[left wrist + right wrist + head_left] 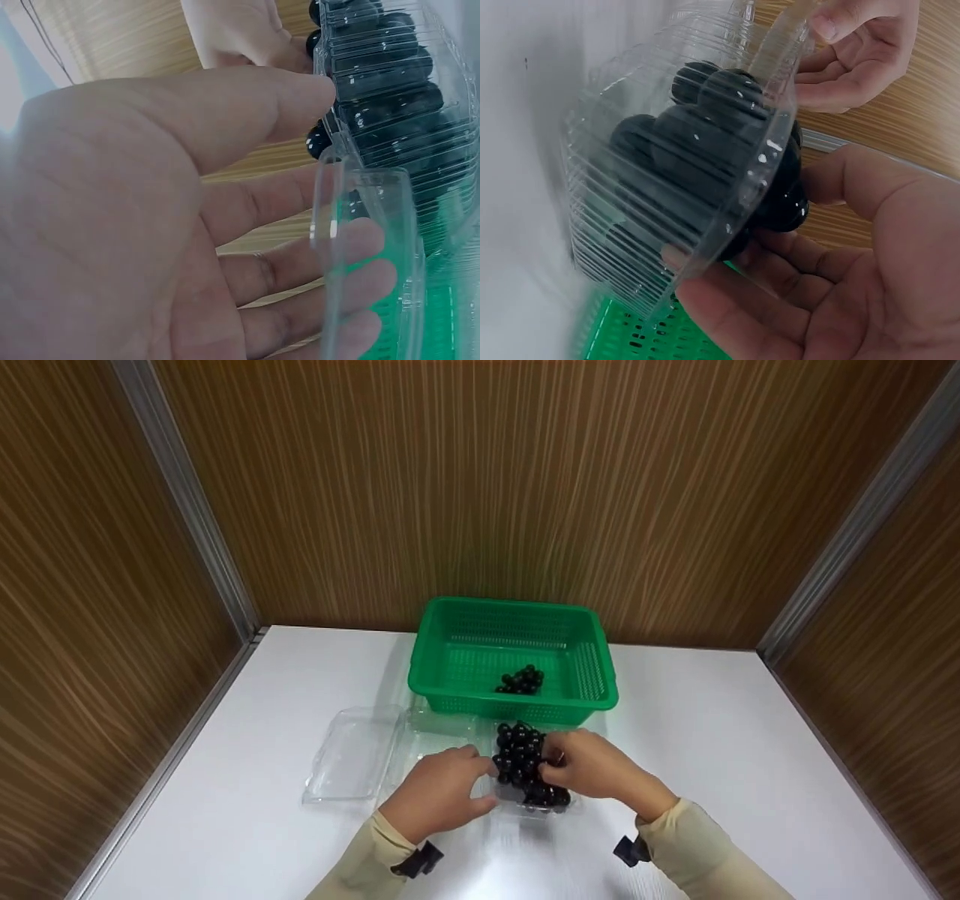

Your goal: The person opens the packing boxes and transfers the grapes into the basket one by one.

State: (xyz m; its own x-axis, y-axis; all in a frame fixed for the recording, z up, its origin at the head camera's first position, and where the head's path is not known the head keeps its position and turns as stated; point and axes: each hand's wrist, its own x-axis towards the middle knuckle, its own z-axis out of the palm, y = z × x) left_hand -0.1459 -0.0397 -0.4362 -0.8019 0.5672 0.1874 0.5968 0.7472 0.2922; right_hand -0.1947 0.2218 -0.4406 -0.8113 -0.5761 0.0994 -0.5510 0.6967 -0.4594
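Observation:
A bunch of dark grapes (517, 754) fills a clear plastic clamshell tray (592, 150). My right hand (589, 765) grips the grapes from the right side. Its thumb and curled fingers lie against them in the right wrist view, some fingers inside the tray's rim. At the tray's left edge is my left hand (446, 791). In the left wrist view its thumb (300, 97) touches the rim, while the other fingers extend loosely and show partly through the clear plastic.
Behind the tray stands a green basket (517, 706) holding a smaller bunch of dark grapes (523, 680). To the left, clear plastic sections (352, 757) lie opened out on the white table (697, 735). Wood-grain panels (480, 495) enclose the table at the back and sides.

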